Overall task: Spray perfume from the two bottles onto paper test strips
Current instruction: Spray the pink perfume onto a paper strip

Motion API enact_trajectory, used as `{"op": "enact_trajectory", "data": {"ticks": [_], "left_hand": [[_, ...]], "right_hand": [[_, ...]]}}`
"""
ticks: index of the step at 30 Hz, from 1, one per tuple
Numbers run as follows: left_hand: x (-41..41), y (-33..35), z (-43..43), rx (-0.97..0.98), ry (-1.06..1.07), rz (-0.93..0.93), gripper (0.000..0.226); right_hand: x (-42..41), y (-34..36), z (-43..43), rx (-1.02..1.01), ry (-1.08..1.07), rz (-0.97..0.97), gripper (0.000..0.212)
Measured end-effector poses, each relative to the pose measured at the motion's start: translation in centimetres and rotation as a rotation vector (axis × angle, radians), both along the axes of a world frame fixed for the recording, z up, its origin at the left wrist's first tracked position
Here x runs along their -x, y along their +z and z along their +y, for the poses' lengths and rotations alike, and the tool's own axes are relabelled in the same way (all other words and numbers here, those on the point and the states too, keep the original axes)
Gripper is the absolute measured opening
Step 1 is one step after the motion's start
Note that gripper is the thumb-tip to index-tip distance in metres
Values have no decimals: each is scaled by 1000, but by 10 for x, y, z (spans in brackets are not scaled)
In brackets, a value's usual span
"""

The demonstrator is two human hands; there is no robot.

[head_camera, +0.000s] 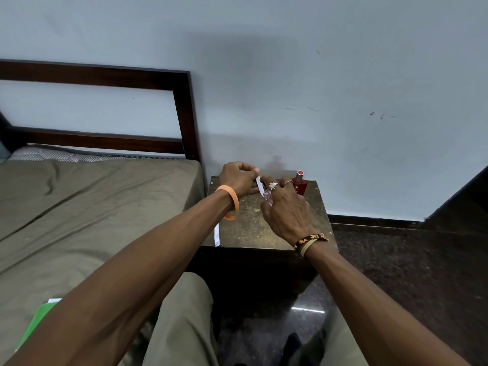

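My left hand [239, 178] pinches a white paper test strip [260, 186] and holds it above the small brown side table [245, 228]. My right hand [286, 210] grips a small clear pinkish perfume bottle [268, 198], mostly hidden by the fingers, right beside the strip. A red perfume bottle [300, 184] stands upright at the table's back edge, just behind my right hand. A second white test strip [217, 235] lies flat along the table's left edge.
A bed with a brown sheet [92, 207] and a dark wooden headboard [184, 114] borders the table on the left. The grey wall [317, 88] rises right behind the table. A green item [39, 320] lies on the bed. Dark floor [396, 260] spreads to the right.
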State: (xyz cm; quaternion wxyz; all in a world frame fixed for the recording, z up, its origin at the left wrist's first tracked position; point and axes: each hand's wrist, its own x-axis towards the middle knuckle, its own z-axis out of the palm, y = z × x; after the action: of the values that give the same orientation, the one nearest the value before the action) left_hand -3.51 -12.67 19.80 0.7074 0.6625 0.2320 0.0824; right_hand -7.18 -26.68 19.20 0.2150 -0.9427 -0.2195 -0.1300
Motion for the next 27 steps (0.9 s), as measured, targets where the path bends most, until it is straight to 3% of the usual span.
{"op": "enact_trajectory", "data": {"ticks": [6,12,19,23,27], "left_hand": [[0,-1,0,21,-14,7,6],[5,-5,-4,-4,-85,10,6],[4,-12,0,20,-143,45,4],[6,-25,1,-4,-208,116,2],[9,-41,1,-113,-340,195,3]], "right_hand": [[-1,-8,-4,-24,9,3,48],[-10,2,3,-47,-30,20,30],[-15,-9,-2,-187,-5,81,42],[-8,-41,-14,-389,-37,296,57],[-11,-66,-22,-337,-128,359,53]]}}
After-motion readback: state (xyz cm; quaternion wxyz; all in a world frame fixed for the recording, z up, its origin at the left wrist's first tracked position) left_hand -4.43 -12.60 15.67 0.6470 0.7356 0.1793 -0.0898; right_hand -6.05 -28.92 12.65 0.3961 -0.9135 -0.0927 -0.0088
